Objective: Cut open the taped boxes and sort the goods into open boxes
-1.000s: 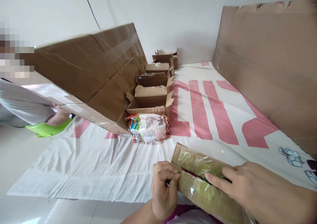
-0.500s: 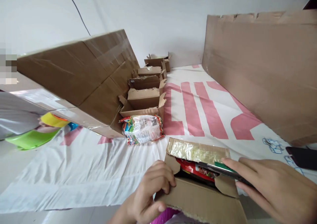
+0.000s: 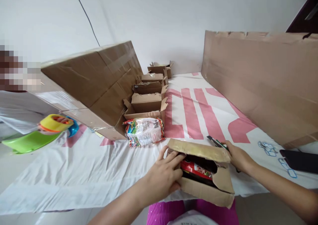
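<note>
A small cardboard box (image 3: 208, 192) stands tilted at the table's front edge, its top flaps partly raised. Inside it lies a red packet (image 3: 196, 168) with a food picture, half hidden by the flaps. My left hand (image 3: 165, 172) grips the box's left side, fingers bent over the top edge. My right hand (image 3: 239, 157) is closed around a box cutter (image 3: 217, 142) with a green part, its tip pointing up and left behind the box. Beyond the box rests a colourful snack packet (image 3: 144, 131) that neither hand touches.
Several open cardboard boxes (image 3: 146, 107) line up beside a large cardboard panel (image 3: 99, 76) on the left. Another panel (image 3: 260, 79) stands right. A phone (image 3: 301, 160) lies at right on the white cloth (image 3: 99, 175). Tape rolls (image 3: 56, 123) and a person are at left.
My right hand has drawn the box cutter out of the box's opening to behind its right side. My left hand has shifted up onto the flap, and the box has turned upright somewhat.
</note>
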Available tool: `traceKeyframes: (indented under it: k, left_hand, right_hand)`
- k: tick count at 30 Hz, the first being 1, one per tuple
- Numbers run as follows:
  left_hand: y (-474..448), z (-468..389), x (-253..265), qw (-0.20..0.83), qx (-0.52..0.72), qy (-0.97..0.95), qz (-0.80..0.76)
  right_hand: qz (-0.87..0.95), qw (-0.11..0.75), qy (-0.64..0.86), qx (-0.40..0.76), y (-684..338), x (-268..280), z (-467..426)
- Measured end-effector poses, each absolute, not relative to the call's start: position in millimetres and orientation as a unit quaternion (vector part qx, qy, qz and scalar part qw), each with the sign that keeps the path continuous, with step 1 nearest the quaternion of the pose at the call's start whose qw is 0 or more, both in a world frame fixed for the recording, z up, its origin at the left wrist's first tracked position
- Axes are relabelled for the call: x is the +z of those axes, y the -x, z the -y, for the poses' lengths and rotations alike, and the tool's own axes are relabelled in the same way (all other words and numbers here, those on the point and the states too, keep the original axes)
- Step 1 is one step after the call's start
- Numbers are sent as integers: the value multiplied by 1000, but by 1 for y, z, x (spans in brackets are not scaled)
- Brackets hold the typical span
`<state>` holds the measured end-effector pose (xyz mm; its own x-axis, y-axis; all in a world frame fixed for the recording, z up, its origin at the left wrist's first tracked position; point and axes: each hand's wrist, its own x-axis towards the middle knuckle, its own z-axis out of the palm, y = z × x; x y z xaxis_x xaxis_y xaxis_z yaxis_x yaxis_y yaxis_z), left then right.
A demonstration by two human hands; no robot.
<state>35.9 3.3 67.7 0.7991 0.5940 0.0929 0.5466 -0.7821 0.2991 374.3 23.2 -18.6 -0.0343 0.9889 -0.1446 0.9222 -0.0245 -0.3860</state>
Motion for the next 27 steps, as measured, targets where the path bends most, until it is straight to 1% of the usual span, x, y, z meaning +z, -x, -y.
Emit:
traceKeyframes:
  k: [3,5,6,8,10,11,12,14,15,17,21,24,27]
  left_hand:
    - [-36,-7,63,96,76,-943,-310]
    - [-36,-8,61,100,74,-938,-323]
    - [-36,-8,60,108,75,-934,-332]
    - [-36,-5,59,121,80,-926,-348]
    - [-36,-2,58,121,84,-923,-356]
    - [-35,-1,57,119,85,-922,-359]
    - [-35,1,56,116,85,-922,-360]
    - [-35,3,55,112,87,-922,-361]
    - [-34,5,55,110,89,-922,-359]
    - [-33,8,55,101,96,-926,-351]
    - [-27,14,60,69,136,-923,-352]
    - [-20,17,66,10,180,-880,-439]
    - [-15,16,71,-53,184,-846,-497]
  right_hand:
    - [709,82,673,195,-376,-36,-16]
    - [725,93,657,185,-376,-30,-13]
    - [734,116,648,165,-376,-21,-11]
    - [755,209,613,101,-372,7,-5]
    - [781,319,535,38,-359,39,7]
    - [808,345,477,31,-349,53,16]
    - [846,335,413,37,-337,65,24]
    - [912,262,308,63,-310,78,38]
    - [925,225,300,62,-298,79,42]
    - [928,164,333,35,-278,75,43]
    - [911,72,401,-71,-268,70,29]
    - [884,2,446,-137,-276,73,20]
    - [858,-53,487,-156,-287,71,14]
